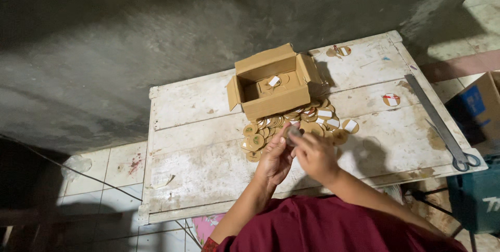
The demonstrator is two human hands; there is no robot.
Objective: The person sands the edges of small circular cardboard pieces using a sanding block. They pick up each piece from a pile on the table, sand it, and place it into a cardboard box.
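Your left hand [274,159] & right hand [314,156] both pinch one disc [292,132] w/ your fingers, just above the pile [291,127] by the box [271,86] on the table [208,153]. It looks thin, light, stiff; hold its edges.

Support: worn white wooden table [208,153] | Centre: open cardboard box [271,88], pile of brown discs [297,124] touching its front | Far edge: two loose discs [339,51] | Right: single disc [391,99], long metal ruler [429,108], scissors [461,159]
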